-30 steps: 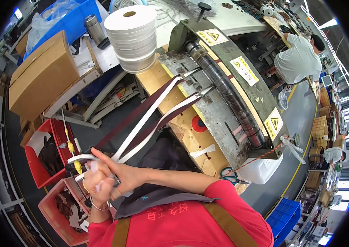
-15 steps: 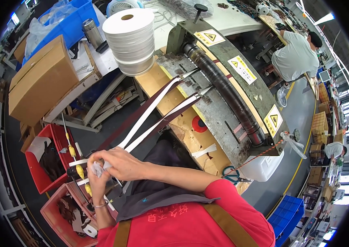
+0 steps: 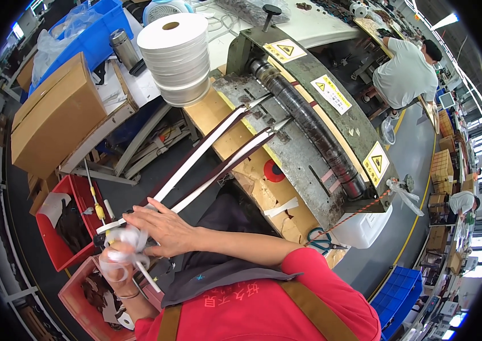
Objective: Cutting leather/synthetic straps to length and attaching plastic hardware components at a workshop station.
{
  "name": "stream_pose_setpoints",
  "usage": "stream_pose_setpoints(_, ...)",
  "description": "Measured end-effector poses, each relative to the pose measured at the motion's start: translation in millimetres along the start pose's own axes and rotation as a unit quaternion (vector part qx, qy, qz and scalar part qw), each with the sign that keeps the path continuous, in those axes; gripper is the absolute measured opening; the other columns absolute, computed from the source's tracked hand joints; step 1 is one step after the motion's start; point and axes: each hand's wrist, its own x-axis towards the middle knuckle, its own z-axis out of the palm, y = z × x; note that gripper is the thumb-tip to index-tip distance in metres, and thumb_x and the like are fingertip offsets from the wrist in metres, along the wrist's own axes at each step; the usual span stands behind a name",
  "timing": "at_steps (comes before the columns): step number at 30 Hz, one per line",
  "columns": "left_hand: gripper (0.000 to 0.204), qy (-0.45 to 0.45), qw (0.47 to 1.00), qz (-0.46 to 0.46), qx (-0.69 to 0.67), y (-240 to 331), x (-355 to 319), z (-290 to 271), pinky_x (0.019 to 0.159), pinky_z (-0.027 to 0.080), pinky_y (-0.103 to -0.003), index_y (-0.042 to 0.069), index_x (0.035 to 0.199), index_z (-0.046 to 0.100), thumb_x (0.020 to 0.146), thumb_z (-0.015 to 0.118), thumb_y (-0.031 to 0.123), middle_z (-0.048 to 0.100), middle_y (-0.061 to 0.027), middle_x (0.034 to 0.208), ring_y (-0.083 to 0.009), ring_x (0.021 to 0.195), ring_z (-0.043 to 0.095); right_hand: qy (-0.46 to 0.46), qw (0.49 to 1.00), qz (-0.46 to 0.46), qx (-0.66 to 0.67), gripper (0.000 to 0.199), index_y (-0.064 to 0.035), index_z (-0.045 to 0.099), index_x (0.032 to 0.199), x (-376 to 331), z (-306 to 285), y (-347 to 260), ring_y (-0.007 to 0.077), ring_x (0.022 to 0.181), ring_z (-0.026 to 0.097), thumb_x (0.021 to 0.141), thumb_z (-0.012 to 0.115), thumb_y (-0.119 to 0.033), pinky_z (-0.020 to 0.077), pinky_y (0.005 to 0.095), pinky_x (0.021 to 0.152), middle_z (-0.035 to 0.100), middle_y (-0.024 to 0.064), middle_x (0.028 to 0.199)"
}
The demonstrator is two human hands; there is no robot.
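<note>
White tape strips (image 3: pixel 207 152), two of them and each backed with a dark brown band, run side by side from the roller machine (image 3: pixel 303 122) down to the person's hands near the lower left; the left hand (image 3: pixel 117 262) is closed around a loose bundle of the white tape (image 3: pixel 126 243), fingers clamped on it, and the right hand (image 3: pixel 164 227) lies across the top of this bundle with the fingers spread and pressing, not closed into a fist. As I judge it, a part of the tape is already gathered into the bundle, but both strips are stretched all the way up to the machine, so much of the length is not yet collected; how much remains inside the machine I cannot tell. On the upper edge of the machine, at its left corner, a large roll of white tape (image 3: pixel 178 57) stands upright; the dark roller (image 3: pixel 300 119) lies along the metal cover with yellow warning labels. Below the hands two red bins (image 3: pixel 65 227) hold dark pieces, and a thin stick with a yellow part (image 3: pixel 97 206) stands just beside the nearer bin. A cardboard box (image 3: pixel 53 116) rests at the left, near a blue crate (image 3: pixel 84 31) and a metal flask (image 3: pixel 120 45). Scissors with blue-green handles (image 3: pixel 320 241) lie at the lower edge of the machine, beside a white container (image 3: pixel 366 227). Another person in a grey shirt (image 3: pixel 403 74) sits well apart at the upper right. Between hands and machine nothing crosses the strips; the red bins are close under the bundle.
</note>
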Motion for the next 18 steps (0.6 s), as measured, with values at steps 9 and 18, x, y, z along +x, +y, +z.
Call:
stream_pose_setpoints(9,0.037,0.029,0.810,0.017,0.585,0.6,-2.4,22.7,0.072,0.041,-0.038,0.001,0.094,0.045,0.065,0.067,0.009,0.046,-0.0147,0.092,-0.0306,0.081,0.050,0.082,0.994,-0.048,-0.056,0.016,-0.0057,0.059,0.078,-4.1,11.8,-1.7,0.0213,0.067,0.055,0.062,0.057,-0.004,0.0276,0.0473,0.099,0.051,0.0057,0.062)
stream_pose_setpoints(18,0.027,0.019,0.896,-0.062,0.438,8.9,-5.7,-18.1,0.077,0.041,-0.031,-0.003,0.095,0.054,0.070,0.057,0.006,0.055,-0.0113,0.095,-0.0231,0.090,0.053,-0.004,0.990,-0.019,-0.141,0.045,0.0000,0.047,0.107,-3.8,6.2,0.9,0.0239,0.091,0.051,0.065,0.061,-0.013,0.0252,0.0476,0.098,0.053,0.0108,0.090)
